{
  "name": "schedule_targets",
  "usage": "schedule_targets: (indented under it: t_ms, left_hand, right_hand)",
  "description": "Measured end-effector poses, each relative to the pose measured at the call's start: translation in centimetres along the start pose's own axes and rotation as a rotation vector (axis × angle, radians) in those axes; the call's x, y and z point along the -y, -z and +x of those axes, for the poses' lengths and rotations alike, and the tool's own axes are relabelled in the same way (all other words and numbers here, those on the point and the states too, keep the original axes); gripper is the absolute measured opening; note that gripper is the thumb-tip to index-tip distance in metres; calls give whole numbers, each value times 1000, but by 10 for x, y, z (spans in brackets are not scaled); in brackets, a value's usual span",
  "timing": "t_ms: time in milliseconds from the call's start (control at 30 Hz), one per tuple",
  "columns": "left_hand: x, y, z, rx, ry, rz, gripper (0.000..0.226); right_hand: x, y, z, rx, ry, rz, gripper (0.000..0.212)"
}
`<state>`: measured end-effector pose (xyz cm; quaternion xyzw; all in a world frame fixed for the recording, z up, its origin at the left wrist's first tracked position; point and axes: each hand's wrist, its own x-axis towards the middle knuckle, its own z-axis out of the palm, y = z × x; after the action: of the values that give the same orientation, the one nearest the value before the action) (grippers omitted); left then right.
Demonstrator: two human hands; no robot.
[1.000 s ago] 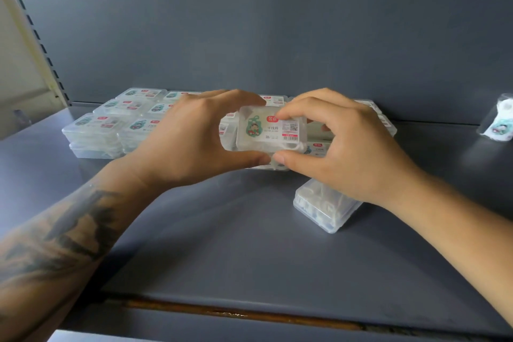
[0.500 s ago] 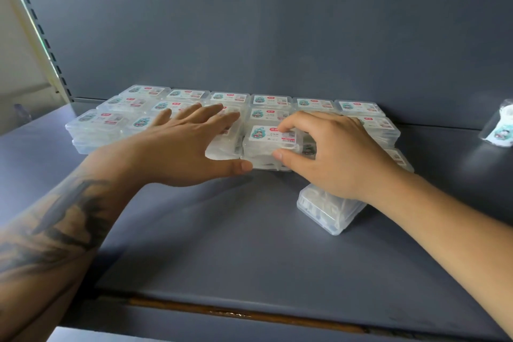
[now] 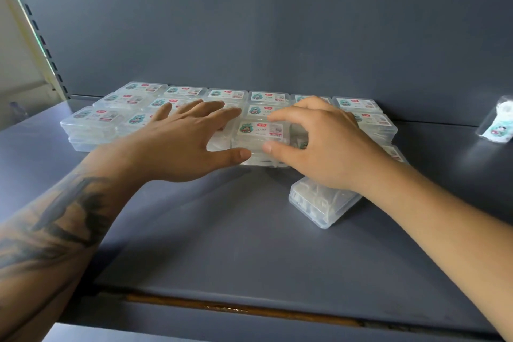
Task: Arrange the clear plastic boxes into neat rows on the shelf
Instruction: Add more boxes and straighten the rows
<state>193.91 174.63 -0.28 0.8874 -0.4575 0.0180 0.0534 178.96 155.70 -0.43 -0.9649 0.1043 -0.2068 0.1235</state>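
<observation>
The left hand (image 3: pixel 177 144) lay flat with fingers spread over the rowed clear plastic boxes (image 3: pixel 111 116), likely steadying them. The right hand (image 3: pixel 324 144) pinched the front labelled box (image 3: pixel 261 133), seating it in line. One stray box (image 3: pixel 322 203) sat askew on the shelf (image 3: pixel 222 230).

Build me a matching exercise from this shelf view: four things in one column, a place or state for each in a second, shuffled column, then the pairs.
Things
1. left hand
2. right hand
3. front-row box
4. tilted box

Places or states
A. lies askew on the shelf, in front of the rows, label not showing
B. fingers spread flat over the boxes left of centre
C. label up, pinched between a thumb and fingers
D. fingers curled, pinching a box at its near and far edges

Pairs: 1-B, 2-D, 3-C, 4-A
</observation>
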Motion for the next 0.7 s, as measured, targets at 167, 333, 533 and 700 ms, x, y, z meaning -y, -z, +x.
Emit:
schedule_targets:
  t_ms: [167, 333, 533, 700]
  left_hand:
    - [-4, 0, 0, -33, -45, -18, 85]
    - [-9, -1, 0, -126, -129, -73, 78]
    - [-18, -4, -1, -290, -284, -183, 63]
    - [-23, -6, -2, -368, -431, -213, 51]
  right_hand:
    - [-11, 38, -18, 72, 35, 160, 22]
    - [-18, 63, -34, 418, 42, 123, 41]
    - [-13, 61, -41, 584, 51, -39, 66]
    - [-8, 57, -40, 558, 75, -63, 61]
